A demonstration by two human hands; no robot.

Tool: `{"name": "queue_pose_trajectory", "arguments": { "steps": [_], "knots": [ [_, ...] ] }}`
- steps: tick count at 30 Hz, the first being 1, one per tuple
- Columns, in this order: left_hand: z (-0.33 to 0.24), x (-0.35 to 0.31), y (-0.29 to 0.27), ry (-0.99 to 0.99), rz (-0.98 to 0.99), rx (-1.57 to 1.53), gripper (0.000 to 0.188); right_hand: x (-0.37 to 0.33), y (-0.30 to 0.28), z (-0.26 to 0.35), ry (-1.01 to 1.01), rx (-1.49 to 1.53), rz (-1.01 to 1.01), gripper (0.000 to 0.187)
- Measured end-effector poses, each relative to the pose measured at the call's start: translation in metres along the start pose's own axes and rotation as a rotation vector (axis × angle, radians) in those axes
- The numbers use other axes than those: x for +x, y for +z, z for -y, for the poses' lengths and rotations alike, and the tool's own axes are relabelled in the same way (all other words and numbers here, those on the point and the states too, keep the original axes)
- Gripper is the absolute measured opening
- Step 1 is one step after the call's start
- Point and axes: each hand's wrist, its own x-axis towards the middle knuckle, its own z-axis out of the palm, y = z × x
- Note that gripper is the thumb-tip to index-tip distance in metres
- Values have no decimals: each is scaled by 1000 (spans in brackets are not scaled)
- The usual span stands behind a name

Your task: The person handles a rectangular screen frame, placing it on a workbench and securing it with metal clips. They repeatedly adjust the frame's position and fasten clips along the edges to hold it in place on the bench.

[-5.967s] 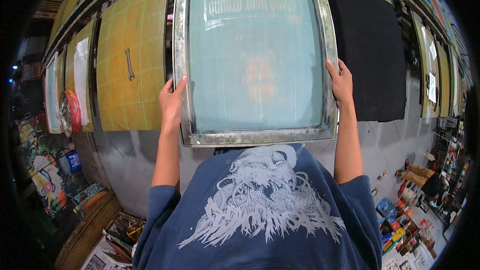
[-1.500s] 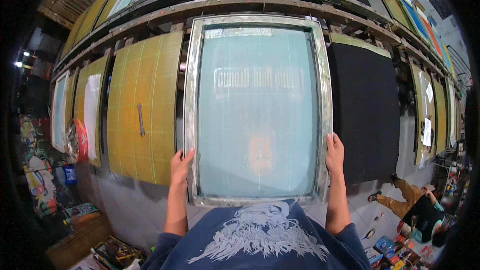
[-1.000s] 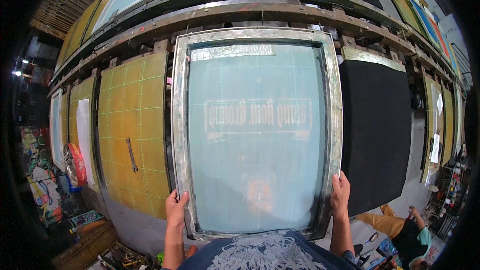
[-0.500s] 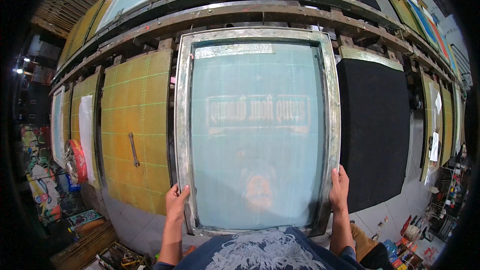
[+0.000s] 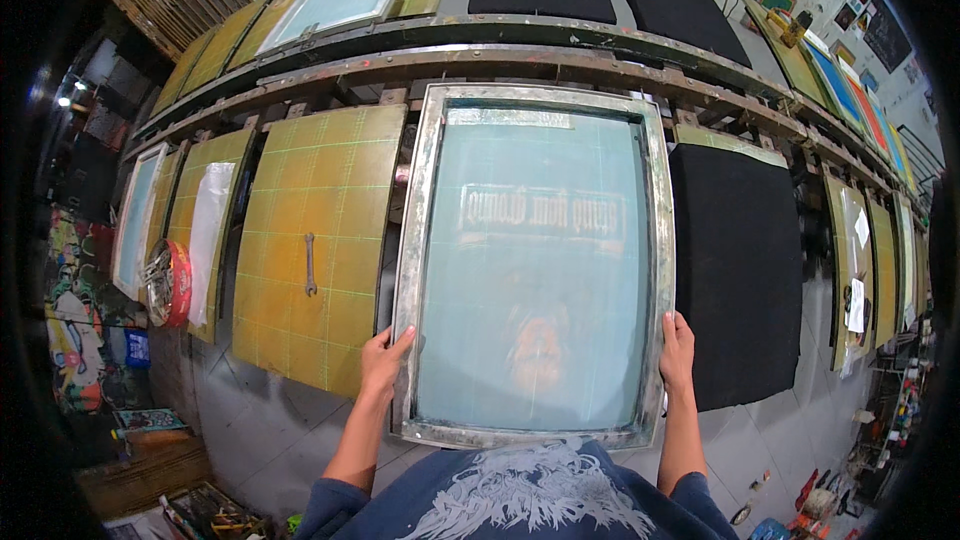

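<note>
A large screen-printing frame (image 5: pixel 412 260) with a worn metal border and pale blue mesh lies over a board right in front of me. Faint lettering and a pale orange figure show in the mesh, and a strip of clear tape crosses its far left part. My left hand (image 5: pixel 383 360) is closed on the frame's left side near the close corner, thumb on top. My right hand (image 5: pixel 677 352) grips the opposite side at about the same height. The fingers under the border are hidden on both sides.
To the left, a wrench (image 5: pixel 310 265) lies on a yellow board (image 5: pixel 270 330). A black-covered board (image 5: pixel 738 280) stands close on the right. Beyond the frame runs a metal rail (image 5: pixel 500 62). A red round container (image 5: pixel 168 285) sits farther left, beside a white sheet (image 5: pixel 210 230).
The view has shifted, showing more of the far boards and wall. Both hands keep their hold on the screen-printing frame, which now sits nearer the black-covered board and slightly askew.
</note>
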Motion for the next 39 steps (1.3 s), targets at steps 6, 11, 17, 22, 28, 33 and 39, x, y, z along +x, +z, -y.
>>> {"name": "queue_pose_trajectory", "arguments": {
  "steps": [6,11,17,22,28,33,39],
  "knots": [
    [-1,59,8,449,-114,53,53,-4,1,9,-83,-26,-71,44],
    [-123,110,23,706,-126,242,48,12,-4,47,-89,-272,-141,59],
    [-241,252,84,887,-204,534,41,131,22,121,-492,-491,-194,51],
    [-286,347,118,778,-347,909,46,289,45,180,-600,-676,-124,54],
    [-314,366,133,503,-9,1015,55,406,51,213,-140,-725,251,48],
    [-318,379,126,492,203,1027,61,433,53,216,76,-547,271,36],
    [-329,374,126,161,138,885,53,442,62,223,202,-631,264,47]
  ]
}}
